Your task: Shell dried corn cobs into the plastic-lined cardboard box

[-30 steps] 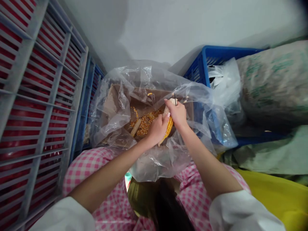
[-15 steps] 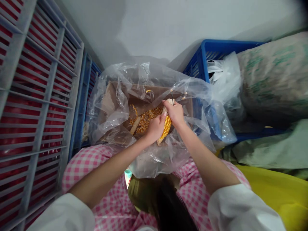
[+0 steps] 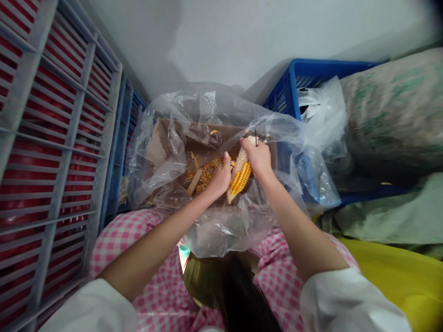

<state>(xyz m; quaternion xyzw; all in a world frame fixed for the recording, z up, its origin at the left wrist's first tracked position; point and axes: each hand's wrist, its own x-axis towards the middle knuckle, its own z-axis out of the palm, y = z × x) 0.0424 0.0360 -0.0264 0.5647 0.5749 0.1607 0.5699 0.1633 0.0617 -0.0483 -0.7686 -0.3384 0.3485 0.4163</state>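
An ear of corn (image 3: 240,179) slants over a cardboard box (image 3: 159,140) lined with clear plastic. My right hand (image 3: 258,158) is closed around its upper end, where the cob is bare; yellow kernels cover the lower part. A thin dark rod (image 3: 256,137) sticks up at the right hand's fingers. My left hand (image 3: 220,177) is just left of the ear with its thumb raised off it; its other fingers are partly hidden. Inside the box, loose kernels (image 3: 206,175) lie around a stripped cob (image 3: 195,181).
A grey slatted crate (image 3: 74,103) stands at the left, with a blue crate (image 3: 114,152) beside it. To the right are another blue crate (image 3: 294,87), white plastic bags (image 3: 327,110), a large sack (image 3: 398,110) and something yellow (image 3: 391,272). A wall rises behind the box.
My left thumb has come off the cob and the left hand has shifted left. My right hand has moved slightly right with the ear, showing more of its bare side.
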